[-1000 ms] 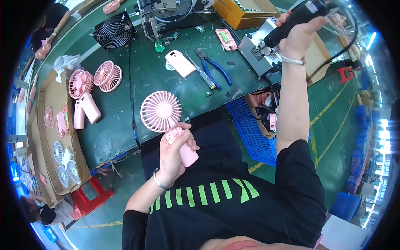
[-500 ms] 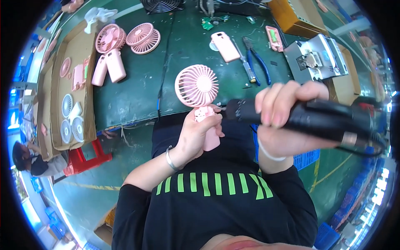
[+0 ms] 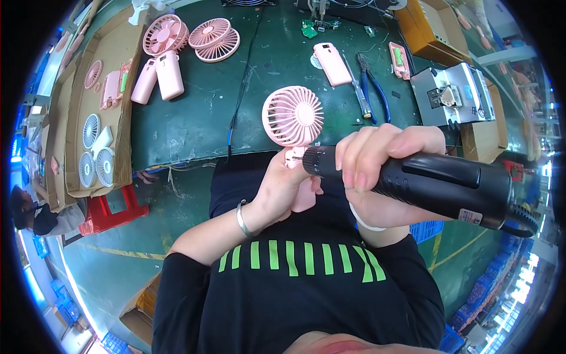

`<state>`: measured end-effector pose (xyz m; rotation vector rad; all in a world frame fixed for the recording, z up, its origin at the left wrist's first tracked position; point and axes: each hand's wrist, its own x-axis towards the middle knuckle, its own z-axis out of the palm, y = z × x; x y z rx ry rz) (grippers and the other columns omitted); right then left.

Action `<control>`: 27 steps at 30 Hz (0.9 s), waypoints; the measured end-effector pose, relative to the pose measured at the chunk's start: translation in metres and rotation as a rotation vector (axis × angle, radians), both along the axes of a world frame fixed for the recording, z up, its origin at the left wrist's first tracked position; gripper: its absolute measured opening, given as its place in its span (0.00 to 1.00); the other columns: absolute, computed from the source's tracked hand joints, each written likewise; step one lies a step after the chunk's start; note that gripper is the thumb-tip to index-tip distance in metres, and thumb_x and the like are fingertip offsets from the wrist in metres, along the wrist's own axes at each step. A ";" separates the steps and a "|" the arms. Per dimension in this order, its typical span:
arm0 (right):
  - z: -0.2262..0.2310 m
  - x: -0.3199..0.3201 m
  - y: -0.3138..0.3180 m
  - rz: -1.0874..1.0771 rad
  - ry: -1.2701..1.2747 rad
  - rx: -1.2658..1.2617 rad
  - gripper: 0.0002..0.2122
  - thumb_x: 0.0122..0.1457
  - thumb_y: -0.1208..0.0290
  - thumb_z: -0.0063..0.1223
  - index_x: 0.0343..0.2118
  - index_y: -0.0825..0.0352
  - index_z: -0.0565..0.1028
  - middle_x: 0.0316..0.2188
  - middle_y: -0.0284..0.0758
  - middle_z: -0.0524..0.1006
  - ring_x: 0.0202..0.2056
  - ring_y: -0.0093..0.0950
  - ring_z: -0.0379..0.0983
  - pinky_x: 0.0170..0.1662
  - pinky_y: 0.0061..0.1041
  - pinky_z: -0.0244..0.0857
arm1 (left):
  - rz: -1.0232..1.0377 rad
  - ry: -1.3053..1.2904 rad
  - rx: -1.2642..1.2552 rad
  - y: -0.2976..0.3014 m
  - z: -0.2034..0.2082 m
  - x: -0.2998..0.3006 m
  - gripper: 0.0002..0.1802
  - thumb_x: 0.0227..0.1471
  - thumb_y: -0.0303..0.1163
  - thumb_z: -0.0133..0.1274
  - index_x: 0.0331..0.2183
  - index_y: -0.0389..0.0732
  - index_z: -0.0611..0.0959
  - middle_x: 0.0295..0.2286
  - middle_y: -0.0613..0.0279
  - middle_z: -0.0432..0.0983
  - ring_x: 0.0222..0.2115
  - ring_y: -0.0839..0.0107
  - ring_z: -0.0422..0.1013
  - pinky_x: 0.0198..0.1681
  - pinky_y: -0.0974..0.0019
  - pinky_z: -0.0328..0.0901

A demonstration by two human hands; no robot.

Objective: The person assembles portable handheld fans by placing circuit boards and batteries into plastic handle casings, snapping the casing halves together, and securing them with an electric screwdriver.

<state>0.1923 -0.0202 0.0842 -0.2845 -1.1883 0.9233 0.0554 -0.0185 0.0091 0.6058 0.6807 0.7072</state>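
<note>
A pink handheld fan [image 3: 289,116] is in my left hand [image 3: 282,184], which is closed around its handle just below the round slatted head. My right hand [image 3: 386,159] grips a black corded electric screwdriver [image 3: 454,183], held almost level. Its ringed nose reaches the upper part of the fan's handle, by my left thumb. From this angle I cannot tell whether the bit touches a screw. Beyond the fan, on the green bench [image 3: 194,127], lie a pink fan handle [image 3: 332,65], a slim screwdriver [image 3: 361,97] and blue-handled pliers [image 3: 376,94].
At the back left are an assembled pink fan [image 3: 167,35], grille rings [image 3: 217,50] and handles [image 3: 171,75]. A cardboard tray [image 3: 124,130] of parts stands left. On the right sit a metal device [image 3: 454,97], an open pink shell [image 3: 399,59] and an orange-brown box [image 3: 433,32].
The screwdriver has moved left and tilted, bringing its nose to the fan's handle. My left hand still holds the fan. The whole view has shifted slightly.
</note>
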 end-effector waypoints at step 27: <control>0.018 -0.010 -0.010 -0.165 0.188 0.124 0.31 0.55 0.34 0.40 0.36 0.66 0.64 0.16 0.36 0.70 0.16 0.29 0.67 0.24 0.28 0.62 | 0.098 0.009 0.036 0.015 0.022 -0.015 0.12 0.50 0.23 0.50 0.39 0.36 0.71 0.22 0.63 0.70 0.21 0.74 0.69 0.26 0.70 0.66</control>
